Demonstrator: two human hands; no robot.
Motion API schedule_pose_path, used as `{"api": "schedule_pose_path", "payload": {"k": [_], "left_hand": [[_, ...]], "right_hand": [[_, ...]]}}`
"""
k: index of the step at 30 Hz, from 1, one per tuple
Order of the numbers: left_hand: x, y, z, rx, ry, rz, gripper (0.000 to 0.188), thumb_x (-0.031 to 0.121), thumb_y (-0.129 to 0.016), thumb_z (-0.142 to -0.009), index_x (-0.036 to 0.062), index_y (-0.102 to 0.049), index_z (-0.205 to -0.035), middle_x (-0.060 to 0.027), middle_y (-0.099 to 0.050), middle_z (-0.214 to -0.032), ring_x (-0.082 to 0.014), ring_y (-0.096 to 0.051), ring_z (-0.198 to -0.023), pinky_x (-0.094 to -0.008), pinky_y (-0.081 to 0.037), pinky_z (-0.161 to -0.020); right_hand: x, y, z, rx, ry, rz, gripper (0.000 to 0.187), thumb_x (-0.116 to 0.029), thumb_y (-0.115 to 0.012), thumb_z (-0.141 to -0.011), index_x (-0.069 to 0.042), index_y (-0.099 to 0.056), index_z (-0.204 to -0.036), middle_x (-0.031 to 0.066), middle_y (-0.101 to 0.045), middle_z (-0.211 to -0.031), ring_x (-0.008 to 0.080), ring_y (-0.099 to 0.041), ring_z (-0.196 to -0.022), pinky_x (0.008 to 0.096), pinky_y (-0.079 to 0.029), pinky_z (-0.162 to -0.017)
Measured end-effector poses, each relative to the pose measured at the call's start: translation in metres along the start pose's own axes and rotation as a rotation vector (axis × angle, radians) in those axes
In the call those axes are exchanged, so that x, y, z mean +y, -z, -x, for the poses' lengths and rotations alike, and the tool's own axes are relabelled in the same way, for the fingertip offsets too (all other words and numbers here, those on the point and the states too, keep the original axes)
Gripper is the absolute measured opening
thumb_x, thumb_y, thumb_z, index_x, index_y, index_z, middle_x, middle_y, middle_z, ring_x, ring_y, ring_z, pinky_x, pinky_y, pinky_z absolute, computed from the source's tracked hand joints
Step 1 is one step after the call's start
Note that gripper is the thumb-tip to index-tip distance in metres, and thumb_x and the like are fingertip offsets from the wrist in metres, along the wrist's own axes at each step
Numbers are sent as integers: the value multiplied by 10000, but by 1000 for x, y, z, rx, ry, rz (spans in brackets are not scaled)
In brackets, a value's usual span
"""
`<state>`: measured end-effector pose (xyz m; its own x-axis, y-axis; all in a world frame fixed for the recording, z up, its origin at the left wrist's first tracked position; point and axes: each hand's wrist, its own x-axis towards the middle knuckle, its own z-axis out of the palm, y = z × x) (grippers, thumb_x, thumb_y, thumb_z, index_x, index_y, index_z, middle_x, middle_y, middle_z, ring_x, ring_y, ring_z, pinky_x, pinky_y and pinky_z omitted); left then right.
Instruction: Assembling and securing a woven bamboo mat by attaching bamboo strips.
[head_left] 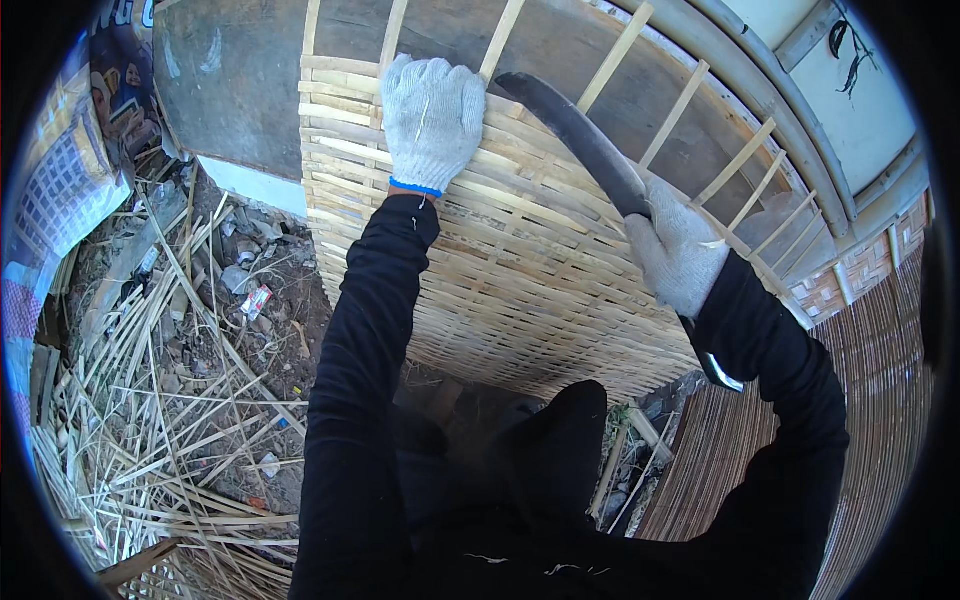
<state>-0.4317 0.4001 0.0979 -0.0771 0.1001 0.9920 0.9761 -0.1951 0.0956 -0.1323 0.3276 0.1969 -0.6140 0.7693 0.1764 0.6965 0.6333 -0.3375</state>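
A pale woven bamboo panel (pixel 520 230) spreads in front of me, with bare upright slats (pixel 612 58) sticking out past its upper edge. My left hand (pixel 432 120), in a whitish knit glove with a blue cuff, is closed at that upper edge; its fingertips are hidden. Gripped in my gloved right hand (pixel 678 245) is a machete (pixel 580 140) with a dark, curved blade. The blade slants up and left across the slats, its tip a little to the right of my left hand. Below my right wrist shows a dark piece with a shiny end (pixel 722 374).
A dark board (pixel 230 85) stands behind the panel. Loose bamboo strips (pixel 150 400) and litter cover the ground at left, beside a printed sheet (pixel 65 190). At right are bent bamboo poles (pixel 800 130) and a brown slatted mat (pixel 870 400).
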Motion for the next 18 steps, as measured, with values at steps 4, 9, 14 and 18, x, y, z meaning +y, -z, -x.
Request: {"api": "schedule_pose_path", "payload": {"k": [4, 9, 14, 18], "left_hand": [[2, 11, 3, -58, 24, 5, 166, 173, -561, -968, 81, -660, -871, -106, -625, -865, -345, -605, -928, -504, -427, -1023], [-26, 35, -12, 264, 194, 238, 193, 139, -546, -975, 64, -710, -1045, -133, -697, -1088, -380, -600, -1155, -521, -393, -1096], [-93, 57, -8, -81, 56, -226, 197, 179, -552, -987, 94, -717, -1054, -107, -694, -1123, -413, -535, -1287, -566, -364, -1112], [-84, 52, 3, -73, 87, -211, 235, 216, -522, -1008, 71, -707, -1023, -132, -669, -1192, -460, -460, -1364, -554, -359, -1120]], "right_hand": [[-22, 17, 2, -94, -89, 42, 233, -151, -505, -1049, -22, -494, -1242, 38, -565, -695, 138, -563, -507, 303, -489, -472], [-7, 9, 9, -23, 12, 171, 216, -125, -519, -1035, -2, -536, -1212, 96, -608, -745, 201, -623, -613, 363, -521, -582], [-16, -5, 20, 100, 63, 56, 215, -110, -520, -1027, 13, -523, -1203, 166, -615, -770, 295, -648, -678, 413, -513, -624], [-43, -9, 6, 280, -53, -258, 176, -93, -509, -1038, 16, -512, -1176, 157, -609, -765, 277, -645, -653, 401, -496, -613]]}}
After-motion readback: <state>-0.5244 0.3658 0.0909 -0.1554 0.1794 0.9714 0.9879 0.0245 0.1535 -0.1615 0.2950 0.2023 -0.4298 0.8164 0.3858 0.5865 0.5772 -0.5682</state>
